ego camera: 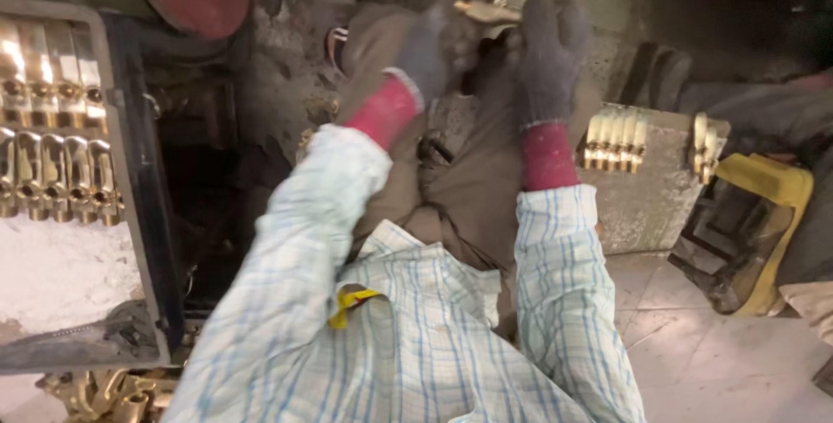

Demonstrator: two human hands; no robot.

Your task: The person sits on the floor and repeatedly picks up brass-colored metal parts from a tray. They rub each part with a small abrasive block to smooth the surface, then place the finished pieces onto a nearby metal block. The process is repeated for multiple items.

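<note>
Both your gloved hands meet at 12 o'clock on one brass fitting (486,12) — left hand (425,54) curled beneath as support, right hand (547,50) with its grip clamped on the end. Finished brass pieces (614,139) stand in a row on the concrete block (646,202) at 3 o'clock; more brass parts (56,176) fill the tray (143,180) at 9 o'clock.
</note>
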